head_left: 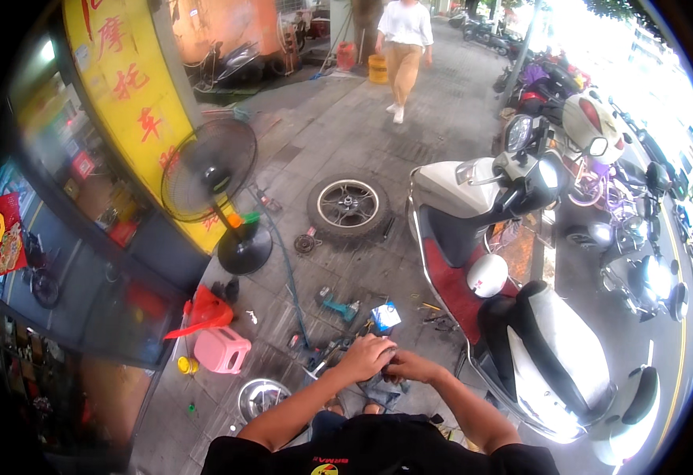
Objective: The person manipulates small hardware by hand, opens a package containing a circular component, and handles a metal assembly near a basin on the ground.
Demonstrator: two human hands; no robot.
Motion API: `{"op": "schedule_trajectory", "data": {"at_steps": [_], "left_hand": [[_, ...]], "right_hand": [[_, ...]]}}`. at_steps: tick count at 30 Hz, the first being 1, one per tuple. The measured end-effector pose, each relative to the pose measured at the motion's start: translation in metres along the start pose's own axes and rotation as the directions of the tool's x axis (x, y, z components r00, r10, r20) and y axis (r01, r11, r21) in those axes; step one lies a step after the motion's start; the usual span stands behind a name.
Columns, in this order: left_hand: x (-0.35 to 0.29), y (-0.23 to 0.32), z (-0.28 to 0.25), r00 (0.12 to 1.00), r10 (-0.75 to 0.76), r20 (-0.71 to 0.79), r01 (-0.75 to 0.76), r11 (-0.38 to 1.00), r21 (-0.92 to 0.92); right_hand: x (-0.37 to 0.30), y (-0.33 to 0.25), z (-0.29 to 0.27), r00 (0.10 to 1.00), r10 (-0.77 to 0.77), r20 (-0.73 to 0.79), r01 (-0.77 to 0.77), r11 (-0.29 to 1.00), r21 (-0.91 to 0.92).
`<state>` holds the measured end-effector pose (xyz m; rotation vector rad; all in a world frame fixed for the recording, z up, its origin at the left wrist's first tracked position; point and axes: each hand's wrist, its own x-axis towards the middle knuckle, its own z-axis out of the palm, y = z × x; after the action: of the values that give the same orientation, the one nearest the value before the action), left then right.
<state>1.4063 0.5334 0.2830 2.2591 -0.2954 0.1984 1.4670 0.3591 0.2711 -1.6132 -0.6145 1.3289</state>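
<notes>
My left hand (pixel 368 356) and my right hand (pixel 408 367) meet in front of my body, fingers curled inward. A small dark thing seems to lie between them, too hidden to name. Just beyond sits a blue-and-white box (pixel 386 317). A teal power drill (pixel 340 306) lies farther off, slightly left. Dark tools (pixel 440 318) are scattered to the right of the box. Past these, a spoked wheel with its tyre (pixel 315 207) rests flat on the paving, with a round metal hub part (pixel 307 241) beside it.
To the right stands a white scooter (pixel 449 178) with a white helmet (pixel 488 275) on its red footboard. A standing fan (pixel 245 252), a pink stool (pixel 221 351), a red plastic thing (pixel 206 310) and a metal bowl (pixel 243 404) are on the left. A person (pixel 403 55) is on the pavement ahead.
</notes>
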Motion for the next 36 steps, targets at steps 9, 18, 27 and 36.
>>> {"op": "schedule_trajectory", "data": {"at_steps": [9, 18, 27, 36], "left_hand": [[0.005, -0.012, 0.016, 0.951, -0.233, 0.205, 0.264, 0.954, -0.142], [0.023, -0.004, 0.024, 0.979, -0.137, 0.149, 0.181, 0.921, -0.344], [0.057, 0.002, 0.039, 0.985, 0.010, -0.171, -0.025, 0.996, -0.087], [0.031, -0.015, 0.078, 0.827, -0.559, -0.059, 0.408, 0.670, -0.620]], "right_hand": [[-0.007, -0.023, -0.003, 1.000, -0.020, -0.001, 0.016, 0.837, -0.547], [-0.032, -0.027, -0.013, 0.999, -0.042, -0.024, 0.039, 0.992, -0.116], [-0.038, -0.009, -0.006, 0.988, -0.034, -0.154, 0.157, 0.319, 0.935], [-0.074, 0.025, -0.044, 0.891, 0.132, -0.434, 0.332, 0.463, 0.822]]}}
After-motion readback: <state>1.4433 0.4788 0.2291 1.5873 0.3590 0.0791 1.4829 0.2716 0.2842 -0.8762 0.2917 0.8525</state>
